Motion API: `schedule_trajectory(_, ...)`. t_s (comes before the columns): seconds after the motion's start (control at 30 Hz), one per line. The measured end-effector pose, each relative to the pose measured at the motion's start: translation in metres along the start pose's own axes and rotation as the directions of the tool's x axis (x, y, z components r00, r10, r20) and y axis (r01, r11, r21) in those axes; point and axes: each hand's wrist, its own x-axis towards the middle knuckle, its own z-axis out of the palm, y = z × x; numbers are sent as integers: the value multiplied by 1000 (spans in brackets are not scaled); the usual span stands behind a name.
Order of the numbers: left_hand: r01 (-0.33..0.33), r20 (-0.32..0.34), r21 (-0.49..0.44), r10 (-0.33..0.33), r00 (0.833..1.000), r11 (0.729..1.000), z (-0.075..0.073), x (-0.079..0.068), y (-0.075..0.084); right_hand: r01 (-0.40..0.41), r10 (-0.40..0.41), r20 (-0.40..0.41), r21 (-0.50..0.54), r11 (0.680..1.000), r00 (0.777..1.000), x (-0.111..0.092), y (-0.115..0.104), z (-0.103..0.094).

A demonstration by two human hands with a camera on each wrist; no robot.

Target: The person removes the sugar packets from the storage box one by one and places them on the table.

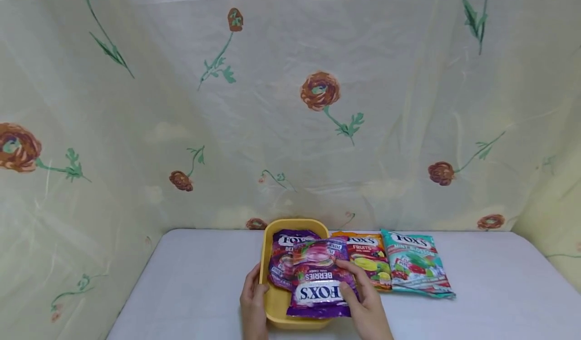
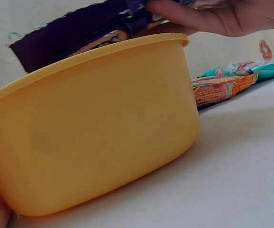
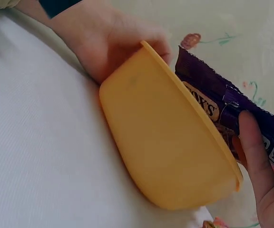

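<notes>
My right hand (image 1: 365, 304) pinches a purple bag of Fox's Berries candy (image 1: 317, 284) by its side, thumb on one face. Its lettering appears upside down in the head view. The bag is over a yellow plastic tub (image 1: 297, 324), overlapping its right rim. Inside the tub lies a second purple candy bag (image 1: 280, 267), partly hidden under the held one. At the tub's left side my left hand (image 1: 253, 302) grips the wall. The right wrist view shows that left hand (image 3: 113, 42) against the end of the tub, some fingers hidden behind it.
Right of the tub lies an orange Fox's Fruits bag (image 1: 369, 262), partly covered by the held bag and right hand. Beside it is a teal Mint Blossom bag (image 1: 417, 267). A white table (image 1: 195, 289) carries everything, with a flowered curtain (image 1: 272, 128) behind.
</notes>
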Motion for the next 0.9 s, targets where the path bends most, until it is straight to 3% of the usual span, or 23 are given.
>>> schedule_trajectory(0.47,-17,10,-19,18,1000,1000,-2,-1,1,-12,11,-14,-55,998,1000,-7,6,-15)
schedule_trajectory(0.9,-1,7,-16,1,1000,1000,-3,-2,1,14,-14,-27,5,1000,1000,-12,17,-33)
